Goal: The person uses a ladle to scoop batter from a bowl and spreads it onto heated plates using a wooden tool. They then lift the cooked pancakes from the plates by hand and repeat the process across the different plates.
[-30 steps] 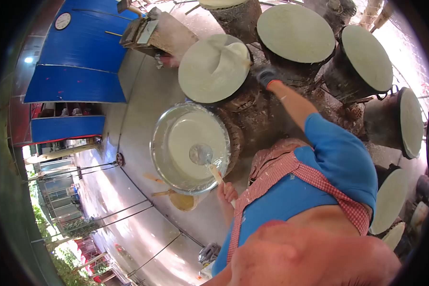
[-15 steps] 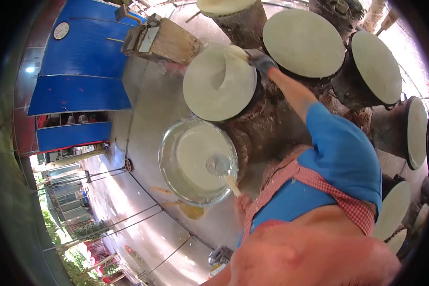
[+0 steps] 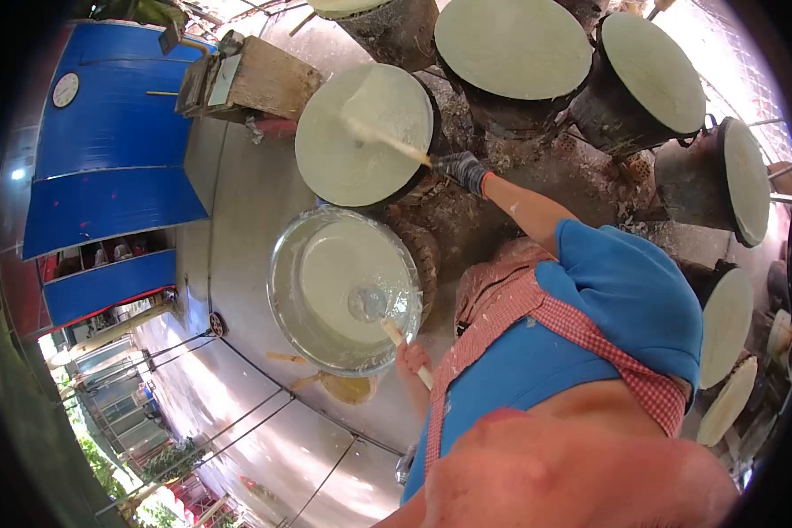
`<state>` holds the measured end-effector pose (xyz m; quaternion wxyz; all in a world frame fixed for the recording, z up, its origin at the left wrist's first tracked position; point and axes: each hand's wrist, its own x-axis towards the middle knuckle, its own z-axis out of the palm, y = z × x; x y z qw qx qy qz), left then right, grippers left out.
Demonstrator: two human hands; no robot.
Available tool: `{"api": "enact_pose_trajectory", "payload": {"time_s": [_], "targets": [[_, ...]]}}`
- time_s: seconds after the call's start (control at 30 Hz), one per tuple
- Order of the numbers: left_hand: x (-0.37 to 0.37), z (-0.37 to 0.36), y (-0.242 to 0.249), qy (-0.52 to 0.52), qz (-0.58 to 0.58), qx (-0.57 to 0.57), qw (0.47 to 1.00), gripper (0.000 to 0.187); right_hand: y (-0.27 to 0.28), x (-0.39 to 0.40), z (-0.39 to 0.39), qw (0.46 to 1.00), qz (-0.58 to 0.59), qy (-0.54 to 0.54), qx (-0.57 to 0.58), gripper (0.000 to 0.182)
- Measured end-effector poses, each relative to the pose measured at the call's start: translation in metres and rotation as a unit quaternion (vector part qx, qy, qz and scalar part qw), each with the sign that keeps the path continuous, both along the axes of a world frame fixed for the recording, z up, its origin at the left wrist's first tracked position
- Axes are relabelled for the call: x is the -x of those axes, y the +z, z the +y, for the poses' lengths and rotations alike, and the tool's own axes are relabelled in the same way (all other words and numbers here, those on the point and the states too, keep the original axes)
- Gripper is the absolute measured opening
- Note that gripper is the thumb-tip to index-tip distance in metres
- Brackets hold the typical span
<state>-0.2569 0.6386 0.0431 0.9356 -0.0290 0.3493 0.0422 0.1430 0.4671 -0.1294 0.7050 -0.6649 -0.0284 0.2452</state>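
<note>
While the gloved right hand (image 3: 462,169) is closed on a wooden spreader stick (image 3: 387,141) laid across the batter-coated griddle (image 3: 361,132) at upper centre of frame, the step looks like spreading thin batter; judged best done with the stick kept flat, light and sweeping evenly to the rim so no bare patches stay. Left hand (image 3: 411,358), lower centre, is wrapped round the ladle handle (image 3: 399,339); the ladle bowl (image 3: 367,302) sits in the big metal basin (image 3: 283,290), centre frame, which holds pale batter (image 3: 343,264). Other round griddles (image 3: 510,44) along the top and right edges carry pale sheets too.
</note>
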Motion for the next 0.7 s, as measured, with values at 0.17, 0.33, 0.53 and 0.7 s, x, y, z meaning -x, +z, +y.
{"api": "enact_pose_trajectory", "payload": {"time_s": [0.17,0.33,0.53,0.7], "targets": [[-0.008,0.015,-0.002,-0.002,-0.014,0.059,0.998,0.034,0.057,-0.034,-0.034,0.994,-0.060,0.033,0.083,0.018],[-0.028,0.023,-0.002,0.001,-0.025,0.091,0.996,0.035,0.073,-0.121,-0.013,0.823,-0.331,-0.012,0.462,0.032],[-0.094,0.055,-0.022,-0.065,0.088,-0.153,0.982,0.025,0.118,-0.098,-0.044,0.772,-0.352,0.244,0.469,0.037],[-0.201,0.061,-0.002,-0.070,0.034,-0.153,0.985,0.028,0.093,-0.061,-0.057,0.731,-0.397,0.180,0.525,0.034]]}}
